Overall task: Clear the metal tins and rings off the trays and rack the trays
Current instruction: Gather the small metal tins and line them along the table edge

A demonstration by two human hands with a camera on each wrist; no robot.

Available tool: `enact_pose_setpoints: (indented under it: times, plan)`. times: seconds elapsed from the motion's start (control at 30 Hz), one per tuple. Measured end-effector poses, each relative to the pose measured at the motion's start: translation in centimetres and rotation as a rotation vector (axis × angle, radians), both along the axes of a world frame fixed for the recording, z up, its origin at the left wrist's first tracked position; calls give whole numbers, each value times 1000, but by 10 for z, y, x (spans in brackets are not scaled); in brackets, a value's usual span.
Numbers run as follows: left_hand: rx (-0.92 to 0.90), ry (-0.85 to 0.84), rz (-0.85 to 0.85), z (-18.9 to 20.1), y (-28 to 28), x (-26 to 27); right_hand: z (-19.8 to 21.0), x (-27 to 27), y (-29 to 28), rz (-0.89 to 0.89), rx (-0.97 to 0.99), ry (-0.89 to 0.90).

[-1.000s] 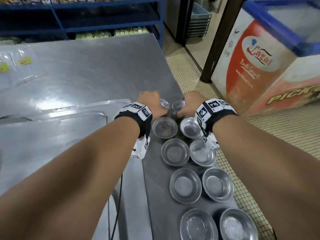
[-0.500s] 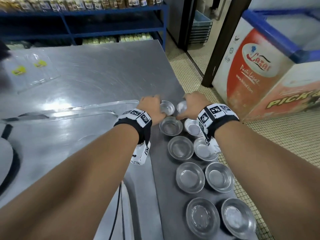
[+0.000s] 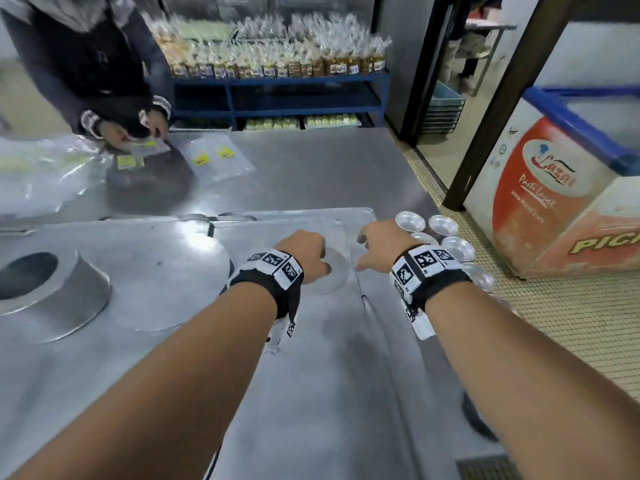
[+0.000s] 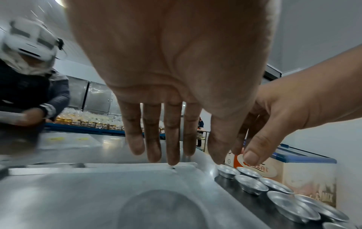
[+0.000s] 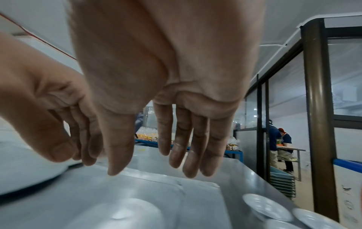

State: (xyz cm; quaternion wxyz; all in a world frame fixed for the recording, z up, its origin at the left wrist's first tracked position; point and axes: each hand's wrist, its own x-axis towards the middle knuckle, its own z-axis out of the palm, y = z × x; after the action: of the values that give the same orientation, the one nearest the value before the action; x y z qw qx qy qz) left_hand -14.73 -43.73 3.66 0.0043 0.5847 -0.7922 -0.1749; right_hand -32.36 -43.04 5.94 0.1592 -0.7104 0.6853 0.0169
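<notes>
So the small tins [image 3: 446, 237] were already off, sitting in two rows on the desk [image 3: 311, 168] just right of the tray [image 3: 242, 223]. Both hands were empty over the tray's far right corner: left hand [image 3: 304, 256] and right hand [image 3: 381, 244], fingers loose and apart, gripping nothing. One big ring [image 3: 52, 292] was still on a tray at left, I think. Racking not started, no rack that I could make out.

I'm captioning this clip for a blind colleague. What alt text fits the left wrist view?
The left hand hangs open, fingers straight, above a bare metal tray. Beside it the right hand reaches down with loosely curled fingers, holding nothing, near two rows of small metal tins along the table edge.
</notes>
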Motion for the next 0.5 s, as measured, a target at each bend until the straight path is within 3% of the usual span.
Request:
enact_pose_setpoints:
  times: [0.27,0.5]
  plan:
    - [-12,-13,135,18,127,189,16,190,111,115,-12,-41]
    - [-60,19,326,1,219,348,10,349,186,286,-37,-63]
